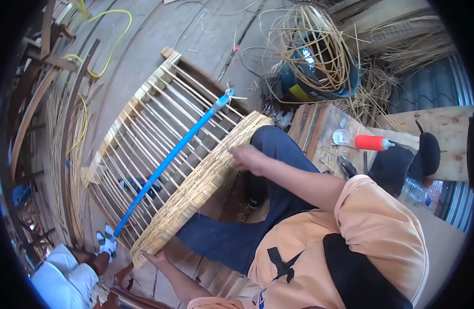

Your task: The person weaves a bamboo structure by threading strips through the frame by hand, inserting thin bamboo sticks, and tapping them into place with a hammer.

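Note:
A half-woven cane frame (pixel 195 188) lies tilted across my lap. Its near side is a thick, tightly woven band, from which thin bare rods run to a wrapped far rail. Across the rods stretches a blue strip (pixel 171 157), knotted at its upper end. My right hand (pixel 248 158) is closed on the woven band near its upper end, the fingertips partly hidden. At the band's lower end, my left hand (pixel 154 257) grips the corner, with some fingers out of sight beneath it.
A dark bucket (pixel 293 85) with coiled cane stands at the upper right. A red bottle (pixel 371 142) lies on boards (pixel 319 129). Cane bundles (pixel 72 170) and a yellow cord (pixel 129 23) lie left. Another person's foot (pixel 108 244) is near the frame's lower end.

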Demonstrator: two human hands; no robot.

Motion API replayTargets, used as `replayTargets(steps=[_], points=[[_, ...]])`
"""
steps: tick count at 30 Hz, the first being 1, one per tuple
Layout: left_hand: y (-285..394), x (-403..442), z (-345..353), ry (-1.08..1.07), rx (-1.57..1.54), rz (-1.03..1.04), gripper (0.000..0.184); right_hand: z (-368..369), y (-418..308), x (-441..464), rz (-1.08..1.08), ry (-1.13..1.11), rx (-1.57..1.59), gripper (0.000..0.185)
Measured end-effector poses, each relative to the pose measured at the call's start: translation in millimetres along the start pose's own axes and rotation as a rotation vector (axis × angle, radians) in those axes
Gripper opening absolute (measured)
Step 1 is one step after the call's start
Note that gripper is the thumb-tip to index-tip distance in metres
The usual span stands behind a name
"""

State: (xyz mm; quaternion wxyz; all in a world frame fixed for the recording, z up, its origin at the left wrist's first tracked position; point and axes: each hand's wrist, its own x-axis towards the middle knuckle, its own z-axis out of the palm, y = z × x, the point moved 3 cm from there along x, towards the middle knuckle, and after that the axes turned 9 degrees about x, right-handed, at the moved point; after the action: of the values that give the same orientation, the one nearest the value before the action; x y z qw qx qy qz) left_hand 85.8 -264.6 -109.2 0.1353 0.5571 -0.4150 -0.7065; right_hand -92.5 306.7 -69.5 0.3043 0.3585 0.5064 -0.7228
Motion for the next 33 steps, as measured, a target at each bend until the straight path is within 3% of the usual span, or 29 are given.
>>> replayTargets(steps=[3, 8, 10, 12, 14, 16, 18, 19, 20, 21, 22, 23, 24, 26, 27, 28, 30, 31, 33], points=[[-2.9, 16.5, -8.3, -0.127, -0.022, 0.061, 0.073, 12.3, 27.9, 10.9, -0.056, 0.219, -0.167, 0.056], [2.3, 9.6, -10.5, -0.13, -0.076, 0.138, 0.068, 24.3, 25.2, 5.2, -0.317, 0.132, -0.102, 0.066], [-1.1, -10.7, -15.6, -0.214, -0.081, 0.19, 0.069, 22.0, 33.9, 13.3, -0.239, 0.3, -0.227, 0.07], [3.2, -89.8, 26.4, -0.138, -0.075, 0.191, 0.067, 21.7, 31.4, 11.2, -0.262, 0.331, -0.192, 0.075], [5.6, -165.9, 59.9, 0.038, 0.008, 0.328, 0.06, 24.2, 12.3, -3.6, -0.277, 0.27, -0.09, 0.077], [4.0, -187.2, 39.1, -0.235, 0.165, 0.492, 0.059, 22.6, -6.6, -9.4, -0.217, 0.314, -0.146, 0.076], [-5.9, -205.8, 13.1, -0.298, 0.604, 1.038, 0.063, 24.1, -7.0, -13.6, -0.154, 0.355, -0.199, 0.075], [-8.8, -216.5, 9.8, -0.306, 0.6, 1.05, 0.063, 27.8, -0.5, -10.2, -0.337, 0.419, -0.58, 0.074], [-13.4, -223.2, 5.2, -0.304, 0.506, 0.884, 0.061, 38.0, -22.6, -31.4, -0.517, 0.478, -0.961, 0.074], [-33.1, -224.7, -7.4, -0.308, 0.445, 0.813, 0.061, 42.1, -29.1, -57.0, -0.581, 0.445, -1.085, 0.071], [-53.2, -224.9, -22.2, -0.307, 0.381, 0.742, 0.062, 44.8, -36.2, -89.7, -0.743, 0.423, -1.166, 0.056], [-67.0, -221.5, -34.3, -0.334, 0.402, 0.753, 0.062, 43.0, -47.7, -113.2, -0.918, 0.311, -1.052, 0.051], [-60.6, -256.2, -2.9, -0.317, 0.299, 0.611, 0.062, 39.4, -58.9, -136.4, -1.072, 0.205, -0.929, 0.047], [-47.0, -331.0, 63.9, -0.243, 0.051, 0.341, 0.064, 11.8, -102.7, -167.5, -1.008, 0.166, -0.92, 0.046], [-46.1, -337.9, 68.9, -0.265, 0.096, 0.341, 0.066, -8.1, -117.6, -174.5, -0.947, 0.106, -0.919, 0.046], [-43.1, -340.9, 72.2, -0.284, 0.141, 0.34, 0.069, -42.1, -116.5, -174.4, -1.279, 0.314, -0.723, 0.037], [-37.6, -343.7, 77.6, -0.28, 0.133, 0.358, 0.068, -114.4, -145.8, -171.0, -1.145, 0.554, -0.701, 0.033], [-35.7, -342.8, 78.5, -0.265, 0.123, 0.37, 0.067, -140.2, -174.3, -193.5, -0.952, 0.601, -0.649, 0.031], [-42.0, -314.2, 60.4, -0.189, 0.117, 0.349, 0.066, -243.1, -188.3, -134.6, -0.972, 0.917, -0.619, 0.03]])
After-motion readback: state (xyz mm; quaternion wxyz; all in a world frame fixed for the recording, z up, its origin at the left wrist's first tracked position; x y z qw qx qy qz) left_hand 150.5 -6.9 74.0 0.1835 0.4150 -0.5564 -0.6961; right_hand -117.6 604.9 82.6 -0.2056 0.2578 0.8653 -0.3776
